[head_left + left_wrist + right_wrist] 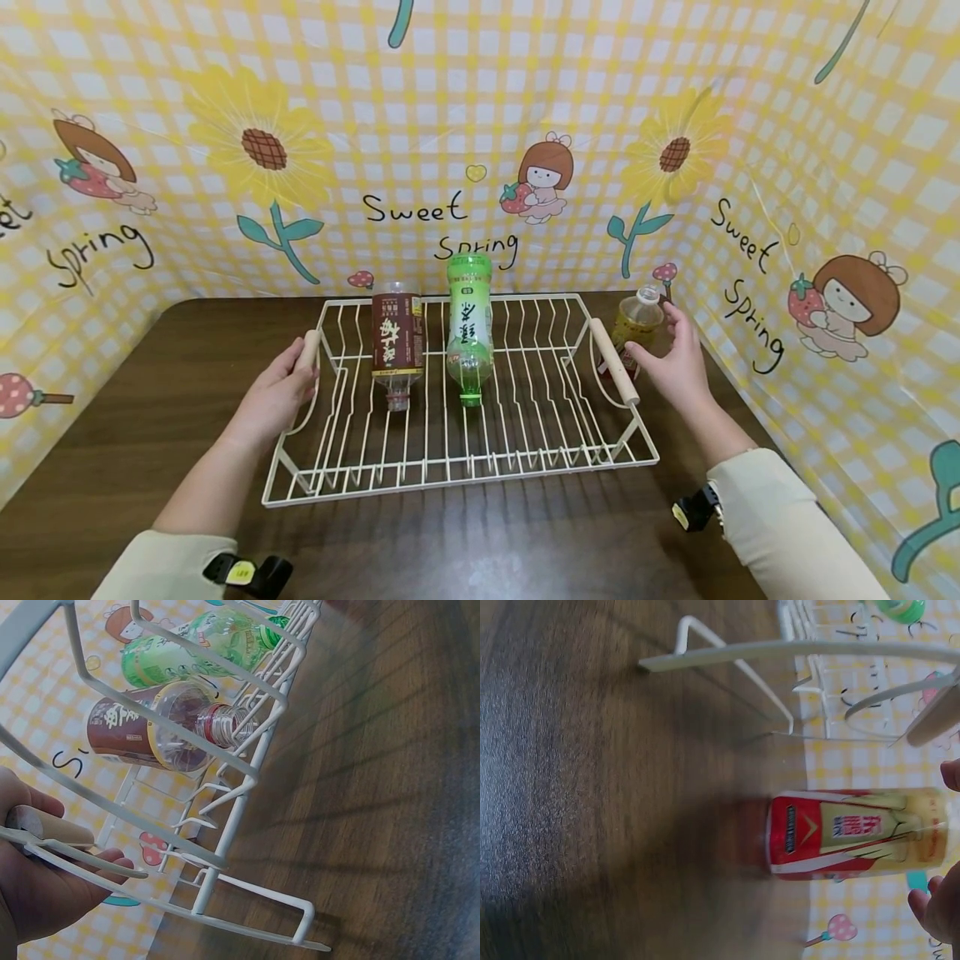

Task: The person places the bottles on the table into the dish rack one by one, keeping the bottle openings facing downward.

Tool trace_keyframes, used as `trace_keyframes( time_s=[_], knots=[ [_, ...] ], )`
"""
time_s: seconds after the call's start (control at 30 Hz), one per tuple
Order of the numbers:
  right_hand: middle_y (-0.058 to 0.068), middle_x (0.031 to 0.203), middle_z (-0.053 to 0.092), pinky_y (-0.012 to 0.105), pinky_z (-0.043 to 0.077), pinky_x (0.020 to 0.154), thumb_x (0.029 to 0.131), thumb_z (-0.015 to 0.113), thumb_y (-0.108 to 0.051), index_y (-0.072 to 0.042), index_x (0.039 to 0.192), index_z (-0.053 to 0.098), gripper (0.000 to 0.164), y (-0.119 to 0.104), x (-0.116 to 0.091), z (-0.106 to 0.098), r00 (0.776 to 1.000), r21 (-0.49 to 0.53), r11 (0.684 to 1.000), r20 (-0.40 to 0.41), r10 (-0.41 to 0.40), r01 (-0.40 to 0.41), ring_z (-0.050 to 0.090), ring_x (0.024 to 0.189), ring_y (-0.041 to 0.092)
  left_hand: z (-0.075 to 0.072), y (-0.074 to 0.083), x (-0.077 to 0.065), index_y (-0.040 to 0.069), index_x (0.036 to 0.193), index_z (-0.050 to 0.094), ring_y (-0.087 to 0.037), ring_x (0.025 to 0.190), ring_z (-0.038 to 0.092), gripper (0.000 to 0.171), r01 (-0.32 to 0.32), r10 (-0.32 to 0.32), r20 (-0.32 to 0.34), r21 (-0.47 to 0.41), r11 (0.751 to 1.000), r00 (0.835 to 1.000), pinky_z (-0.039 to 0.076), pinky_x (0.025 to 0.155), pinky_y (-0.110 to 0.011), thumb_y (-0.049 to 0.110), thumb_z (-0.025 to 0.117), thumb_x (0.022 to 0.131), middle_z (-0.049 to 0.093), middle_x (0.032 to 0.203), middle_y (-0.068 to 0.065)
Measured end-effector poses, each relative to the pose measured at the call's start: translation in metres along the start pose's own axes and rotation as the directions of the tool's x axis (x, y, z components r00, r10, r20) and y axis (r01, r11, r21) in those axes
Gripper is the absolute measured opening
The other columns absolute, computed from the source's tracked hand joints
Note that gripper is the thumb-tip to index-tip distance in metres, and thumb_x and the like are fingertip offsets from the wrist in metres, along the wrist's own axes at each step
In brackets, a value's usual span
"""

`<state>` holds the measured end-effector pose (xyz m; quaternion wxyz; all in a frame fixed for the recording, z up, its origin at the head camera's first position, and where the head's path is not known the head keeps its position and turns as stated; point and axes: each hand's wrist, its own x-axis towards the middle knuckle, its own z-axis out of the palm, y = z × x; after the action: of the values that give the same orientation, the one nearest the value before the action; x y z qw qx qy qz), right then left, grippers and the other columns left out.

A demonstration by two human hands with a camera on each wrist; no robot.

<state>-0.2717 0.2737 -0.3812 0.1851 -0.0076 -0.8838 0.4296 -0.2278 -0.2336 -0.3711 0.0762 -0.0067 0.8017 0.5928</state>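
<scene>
Wire rack [461, 482] sits on brown table [450, 546], checked cloth [592, 75] behind.

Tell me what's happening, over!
Left hand grips left handle. Right hand open around red-yellow bottle, contact unclear. Bottle upright beside rack. Right handle close, might obstruct.

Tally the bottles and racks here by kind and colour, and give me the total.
Brown-labelled bottle: 1
Green bottle: 1
Red-and-yellow bottle: 1
Pale wire rack: 1
Total: 4
</scene>
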Motion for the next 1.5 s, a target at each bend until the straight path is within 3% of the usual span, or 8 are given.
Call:
trace_keyframes(
  time_s=[0.2,0.47,0.7,0.8,0.9,0.97,1.23,1.5],
  knots=[
    [0.03,0.147,0.032,0.057,0.03,0.112,0.084,0.074,-0.016,-0.002,0.151,0.025,0.084,0.012,0.007,0.009,0.999,0.007,1.0,-0.043,0.007,-0.007,0.034,0.134,0.045,0.0,0.0,0.0,0.006,0.155,-0.011,-0.041,0.147,0.02,0.059,0.0,0.0,-0.008,0.011,1.0,1.0,0.026,0.118,-0.052,0.018,0.022,0.107,-0.002,0.162,-0.025],
    [0.028,0.15,0.03,0.053,0.03,0.115,0.083,0.076,-0.016,-0.004,0.153,0.018,0.092,0.021,0.015,0.02,0.994,0.057,0.994,-0.058,0.093,-0.09,0.033,0.137,0.042,-0.001,0.0,0.001,0.006,0.155,-0.011,-0.042,0.146,0.021,0.059,-0.005,0.005,-0.01,0.011,1.0,1.0,0.027,0.118,-0.051,0.018,0.022,0.107,-0.001,0.162,-0.025],
    [0.026,0.15,0.032,0.053,0.033,0.113,0.082,0.078,-0.016,-0.006,0.153,0.017,0.095,0.025,0.02,0.029,0.99,0.107,0.988,-0.084,0.117,-0.108,0.038,0.134,0.042,0.0,0.001,-0.001,0.005,0.155,-0.009,-0.038,0.146,0.023,0.059,-0.006,0.006,-0.009,0.031,1.0,1.0,0.042,0.101,-0.017,0.019,0.023,0.107,-0.001,0.163,-0.023],
    [0.027,0.148,0.033,0.052,0.034,0.112,0.081,0.078,-0.015,-0.007,0.153,0.017,0.095,0.027,0.022,0.032,0.987,0.123,0.986,-0.1,0.127,-0.114,0.039,0.133,0.042,0.001,0.001,-0.001,0.005,0.155,-0.009,-0.039,0.146,0.022,0.059,-0.006,0.006,-0.01,0.018,1.0,1.0,0.043,0.097,-0.013,0.019,0.023,0.107,-0.002,0.163,-0.023],
    [0.028,0.146,0.034,0.052,0.034,0.112,0.081,0.078,-0.013,-0.007,0.153,0.016,0.095,0.029,0.023,0.034,0.986,0.141,0.984,-0.11,0.127,-0.111,0.039,0.132,0.041,0.0,0.001,-0.001,0.006,0.155,-0.009,-0.04,0.146,0.022,0.059,-0.002,0.002,-0.012,0.018,1.0,1.0,0.042,0.105,-0.02,0.019,0.023,0.107,0.0,0.163,-0.024],
    [0.028,0.145,0.035,0.051,0.034,0.112,0.081,0.078,-0.013,-0.006,0.153,0.016,0.095,0.029,0.024,0.034,0.986,0.15,0.983,-0.114,0.126,-0.108,0.039,0.132,0.041,0.001,0.002,-0.001,0.006,0.156,-0.009,-0.039,0.146,0.023,0.059,0.0,0.001,-0.014,0.021,1.0,1.0,0.043,0.1,-0.015,0.019,0.023,0.107,0.001,0.163,-0.025],
    [0.027,0.146,0.037,0.053,0.033,0.112,0.082,0.077,-0.013,-0.009,0.152,0.016,0.093,0.028,0.023,0.038,0.984,0.164,0.979,-0.115,0.139,-0.119,0.04,0.134,0.043,0.001,0.0,-0.001,0.006,0.156,-0.008,-0.038,0.146,0.024,0.059,0.006,-0.006,-0.018,0.03,1.0,1.0,0.042,0.108,-0.024,0.018,0.024,0.107,0.002,0.162,-0.025],
    [0.025,0.146,0.036,0.052,0.033,0.112,0.082,0.077,-0.015,-0.012,0.153,0.019,0.092,0.026,0.022,0.035,0.983,0.157,0.98,-0.123,0.139,-0.119,0.04,0.134,0.04,0.0,-0.001,-0.002,0.005,0.156,-0.009,-0.038,0.145,0.024,0.059,-0.003,0.004,-0.018,0.018,1.0,1.0,0.042,0.09,-0.007,0.018,0.023,0.107,0.003,0.162,-0.026]
  ],
)
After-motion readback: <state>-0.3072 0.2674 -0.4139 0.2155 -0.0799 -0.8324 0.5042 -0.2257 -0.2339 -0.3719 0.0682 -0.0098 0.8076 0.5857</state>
